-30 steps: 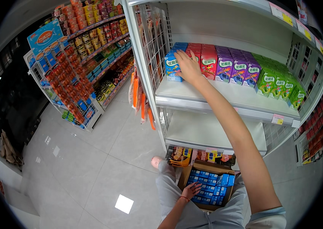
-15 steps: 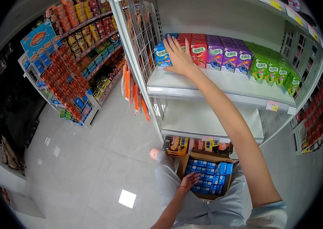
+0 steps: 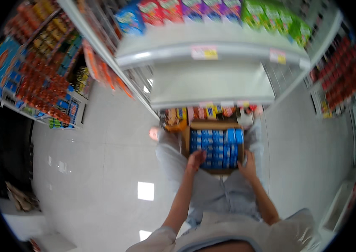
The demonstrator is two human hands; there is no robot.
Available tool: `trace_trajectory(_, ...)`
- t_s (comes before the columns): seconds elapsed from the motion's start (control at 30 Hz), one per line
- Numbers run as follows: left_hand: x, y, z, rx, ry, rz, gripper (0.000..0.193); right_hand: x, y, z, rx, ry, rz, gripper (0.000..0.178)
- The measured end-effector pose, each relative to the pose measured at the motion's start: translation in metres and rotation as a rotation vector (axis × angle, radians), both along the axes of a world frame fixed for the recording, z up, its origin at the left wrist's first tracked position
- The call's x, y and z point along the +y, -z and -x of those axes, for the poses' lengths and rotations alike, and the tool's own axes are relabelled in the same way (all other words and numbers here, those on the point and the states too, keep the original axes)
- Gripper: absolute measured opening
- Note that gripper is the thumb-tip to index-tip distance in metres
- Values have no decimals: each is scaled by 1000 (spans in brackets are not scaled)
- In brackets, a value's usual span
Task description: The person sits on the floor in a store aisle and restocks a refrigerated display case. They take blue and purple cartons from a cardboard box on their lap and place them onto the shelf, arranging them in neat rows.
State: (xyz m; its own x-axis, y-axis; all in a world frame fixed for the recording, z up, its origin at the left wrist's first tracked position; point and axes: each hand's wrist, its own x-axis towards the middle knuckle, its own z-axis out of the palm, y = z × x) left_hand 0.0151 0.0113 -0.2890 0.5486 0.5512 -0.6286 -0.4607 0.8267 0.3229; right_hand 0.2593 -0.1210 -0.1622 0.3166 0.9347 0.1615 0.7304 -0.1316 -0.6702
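Observation:
An open cardboard box (image 3: 216,125) sits between my knees, packed with rows of small blue drink cartons (image 3: 218,149). My left hand (image 3: 197,160) is over the near left part of the rows, its fingers too blurred to tell whether they pinch a carton. At the box's near right corner is my right hand (image 3: 248,166), thumb and fingers apart on either side of the rim, with no carton visible in it. On the shelf above, a blue carton group (image 3: 129,20) stands left of red cartons (image 3: 161,11), purple cartons (image 3: 211,10) and green cartons (image 3: 272,17).
The white shelf unit (image 3: 211,52) stands in front of me, with a lower shelf (image 3: 211,84) just beyond the box. Colourful packages (image 3: 211,112) are at its base. A snack rack (image 3: 43,84) is on the left; red packages hang on another rack (image 3: 342,73) at right.
My right hand has come down from the blue cartons on the shelf to the box's right edge. My left hand has shifted slightly within the box. The view has tilted downward.

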Motion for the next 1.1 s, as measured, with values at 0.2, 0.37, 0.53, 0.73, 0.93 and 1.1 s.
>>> trace_trajectory(0.2,-6,-34,-5,237,-16,-15,35,26,26,-8,-168,163,64,87)
trace_trajectory(0.37,-9,-37,10,275,-11,-14,40,97,43,19,-117,400,246,104)
trace_trajectory(0.53,-13,-47,5,315,32,-33,40,126,72,31,-319,496,390,103)
trace_trajectory(0.73,-14,-50,11,322,19,-38,38,116,72,7,-241,296,351,83)
trace_trajectory(0.93,-12,-45,12,330,50,-72,38,97,53,-7,28,290,275,70)
trace_trajectory(1.1,-17,-45,-5,419,200,-249,53,48,86,-3,986,519,254,67)
